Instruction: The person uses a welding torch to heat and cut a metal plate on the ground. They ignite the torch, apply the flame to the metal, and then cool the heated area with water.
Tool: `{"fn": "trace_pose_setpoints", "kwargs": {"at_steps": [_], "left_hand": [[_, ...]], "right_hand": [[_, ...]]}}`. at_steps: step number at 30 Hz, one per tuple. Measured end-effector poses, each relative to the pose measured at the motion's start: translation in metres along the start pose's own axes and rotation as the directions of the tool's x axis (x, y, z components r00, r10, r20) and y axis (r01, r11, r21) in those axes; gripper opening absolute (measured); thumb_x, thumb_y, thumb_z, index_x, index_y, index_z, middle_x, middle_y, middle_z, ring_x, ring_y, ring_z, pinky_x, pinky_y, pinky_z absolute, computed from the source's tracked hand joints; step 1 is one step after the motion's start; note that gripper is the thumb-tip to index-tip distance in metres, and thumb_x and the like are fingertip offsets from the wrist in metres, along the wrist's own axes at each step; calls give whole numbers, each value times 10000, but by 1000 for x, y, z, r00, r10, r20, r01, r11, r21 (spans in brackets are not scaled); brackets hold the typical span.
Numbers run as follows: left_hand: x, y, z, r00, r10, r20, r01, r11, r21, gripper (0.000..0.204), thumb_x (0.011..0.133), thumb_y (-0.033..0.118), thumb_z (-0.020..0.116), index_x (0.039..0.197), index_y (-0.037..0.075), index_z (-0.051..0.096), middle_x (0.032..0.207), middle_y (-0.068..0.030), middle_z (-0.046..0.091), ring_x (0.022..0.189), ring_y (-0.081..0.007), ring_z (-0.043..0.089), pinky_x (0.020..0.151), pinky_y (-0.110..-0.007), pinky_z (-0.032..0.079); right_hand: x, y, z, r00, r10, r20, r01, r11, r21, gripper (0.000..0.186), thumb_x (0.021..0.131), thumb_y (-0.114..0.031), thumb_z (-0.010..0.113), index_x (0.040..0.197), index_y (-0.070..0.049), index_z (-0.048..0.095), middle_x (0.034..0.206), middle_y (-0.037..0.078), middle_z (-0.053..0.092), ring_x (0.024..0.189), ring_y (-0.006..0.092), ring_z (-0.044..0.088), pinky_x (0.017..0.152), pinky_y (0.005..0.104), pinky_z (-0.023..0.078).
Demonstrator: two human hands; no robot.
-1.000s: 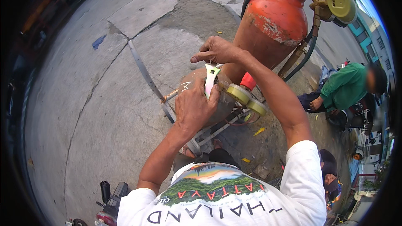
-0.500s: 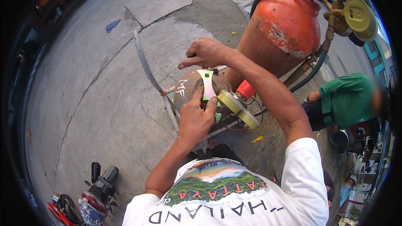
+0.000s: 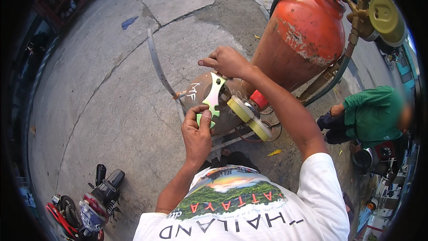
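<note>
A flat metal wrench (image 3: 215,93), silvery with green edges, lies over the top of a brownish gas cylinder (image 3: 196,90). Near its far end, a dark square stem shows in the wrench's hole. My left hand (image 3: 196,135) pinches the notched near end between thumb and fingers. Just beyond the far end is my right hand (image 3: 228,62), one digit pointing left and the other fingers curled down. What those fingers grip is hidden. Two yellow-rimmed gauges (image 3: 243,110) and a red fitting (image 3: 259,98) sit right of the wrench.
A tall red-orange cylinder (image 3: 307,27) stands at the far right, with yellow gauges (image 3: 384,13) and a dark hose (image 3: 341,73). A curved metal frame (image 3: 156,60) rises at left. A person in green (image 3: 372,111) is at right. Motorbikes (image 3: 104,192) stand lower left.
The wrench's near end has swung left, and my left hand has slid toward that end. My right hand stays by the far end. The view has shifted slightly.
</note>
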State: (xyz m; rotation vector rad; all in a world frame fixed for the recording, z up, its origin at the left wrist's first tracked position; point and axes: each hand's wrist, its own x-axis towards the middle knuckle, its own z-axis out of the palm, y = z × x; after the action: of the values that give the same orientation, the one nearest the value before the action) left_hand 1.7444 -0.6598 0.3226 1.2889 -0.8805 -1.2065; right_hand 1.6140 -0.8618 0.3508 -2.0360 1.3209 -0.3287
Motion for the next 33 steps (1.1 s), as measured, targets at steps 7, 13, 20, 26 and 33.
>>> {"fn": "trace_pose_setpoints", "kwargs": {"at_steps": [7,13,20,26,33], "left_hand": [[56,8,-40,997,26,77,-21,998,-61,153,1022,145,556,1066,16,625,811,-4,659,583,-1,526,472,-172,392],[58,5,-42,968,233,91,-250,904,348,296,998,257,605,1104,-18,636,889,-105,690,757,-152,660,651,-307,514],[39,31,-27,818,429,384,-452,64,890,608,840,523,725,994,-63,679,881,-136,610,852,-272,592,785,-409,456],[60,22,-9,811,403,423,-385,-175,906,302,727,279,774,729,-5,671,773,-105,586,860,-238,536,744,-377,401],[78,11,-27,612,522,594,-599,-184,779,198,634,173,715,629,-6,630,694,-117,553,806,-264,528,736,-395,408]], "right_hand": [[-27,10,9,968,117,-223,-100,991,85,583,967,-528,542,762,-13,722,688,148,689,719,320,688,733,455,514],[-29,1,-11,986,151,-73,-155,986,-58,568,980,-521,519,803,-16,709,785,189,700,825,363,687,791,486,503],[-24,12,4,998,-45,-49,47,998,34,665,976,-610,482,698,-44,693,599,170,618,640,356,652,635,459,491],[-24,0,9,990,-33,-135,19,995,-101,731,905,-716,495,660,-71,736,599,157,643,626,354,652,639,459,500],[-29,0,12,968,4,-249,-15,999,-44,600,909,-600,565,683,-74,746,613,153,656,633,359,664,661,460,513]]}}
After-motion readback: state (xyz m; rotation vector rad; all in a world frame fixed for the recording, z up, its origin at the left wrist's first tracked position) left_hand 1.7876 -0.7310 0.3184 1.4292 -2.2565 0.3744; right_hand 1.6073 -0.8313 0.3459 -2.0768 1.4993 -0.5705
